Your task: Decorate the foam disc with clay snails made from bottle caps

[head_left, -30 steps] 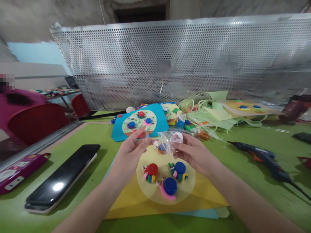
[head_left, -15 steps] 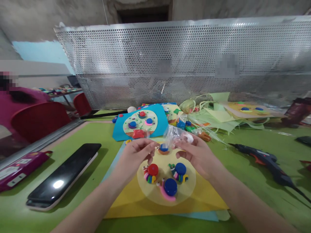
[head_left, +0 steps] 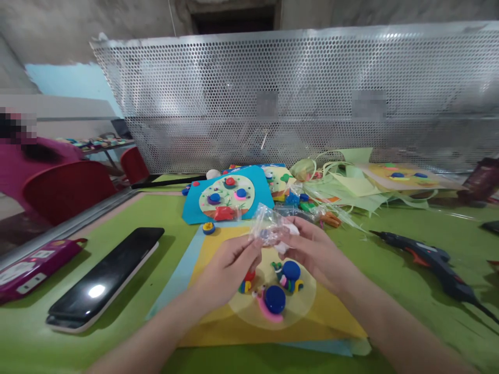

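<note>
My left hand [head_left: 228, 270] and my right hand [head_left: 312, 252] meet above a pale yellow disc [head_left: 304, 306] that lies on a yellow sheet [head_left: 218, 322]. Both pinch a small clear plastic bag [head_left: 267, 228] with a white lump inside it. On the disc sit clay snails with bottle-cap shells: a blue one [head_left: 275, 300], another blue one [head_left: 290, 271], and a red one [head_left: 248, 278] partly hidden by my left hand.
A black phone [head_left: 105, 275] and a purple case [head_left: 33, 267] lie at left. A finished blue card with a disc [head_left: 226, 197] sits behind, beside green paper strips [head_left: 343, 187]. A glue gun [head_left: 432, 262] lies at right. A perforated metal screen [head_left: 296, 98] backs the table; red chairs [head_left: 66, 189] stand beyond the left edge.
My hands have come closer together and lower over the disc, bunching the bag between them. The left hand now covers part of the red snail.
</note>
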The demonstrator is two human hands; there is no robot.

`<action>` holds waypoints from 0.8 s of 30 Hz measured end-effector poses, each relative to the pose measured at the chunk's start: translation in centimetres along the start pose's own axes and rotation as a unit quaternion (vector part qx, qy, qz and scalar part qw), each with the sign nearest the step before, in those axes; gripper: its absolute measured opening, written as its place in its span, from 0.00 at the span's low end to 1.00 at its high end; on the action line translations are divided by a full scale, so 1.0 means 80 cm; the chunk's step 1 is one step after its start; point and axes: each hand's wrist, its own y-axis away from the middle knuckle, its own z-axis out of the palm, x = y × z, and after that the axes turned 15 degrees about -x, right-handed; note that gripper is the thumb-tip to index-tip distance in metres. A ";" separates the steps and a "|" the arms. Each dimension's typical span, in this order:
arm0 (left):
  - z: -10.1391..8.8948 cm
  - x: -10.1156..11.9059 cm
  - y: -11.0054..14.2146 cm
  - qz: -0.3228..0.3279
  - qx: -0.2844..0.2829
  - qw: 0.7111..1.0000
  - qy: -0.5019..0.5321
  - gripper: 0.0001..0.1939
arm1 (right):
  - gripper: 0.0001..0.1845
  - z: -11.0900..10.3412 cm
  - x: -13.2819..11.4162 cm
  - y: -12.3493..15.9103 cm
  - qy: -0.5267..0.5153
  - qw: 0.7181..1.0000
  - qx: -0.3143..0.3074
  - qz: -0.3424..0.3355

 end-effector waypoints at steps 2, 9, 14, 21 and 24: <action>0.001 0.002 0.002 0.014 -0.026 0.999 0.032 0.21 | 0.24 -0.004 -0.005 0.001 0.022 1.000 -0.014 -0.011; 0.000 0.000 0.009 0.015 -0.117 0.988 0.097 0.18 | 0.14 -0.009 -0.010 0.007 0.186 0.978 -0.094 0.012; -0.004 0.000 0.006 0.022 -0.092 0.995 0.014 0.18 | 0.14 -0.006 -0.005 0.008 0.176 0.981 -0.076 -0.007; -0.003 0.001 0.004 0.026 -0.100 0.994 -0.029 0.22 | 0.12 -0.002 0.000 0.009 0.236 0.967 -0.094 -0.008; -0.003 0.001 0.006 0.019 -0.104 0.992 -0.069 0.21 | 0.11 0.001 0.003 0.008 0.216 0.967 -0.125 0.047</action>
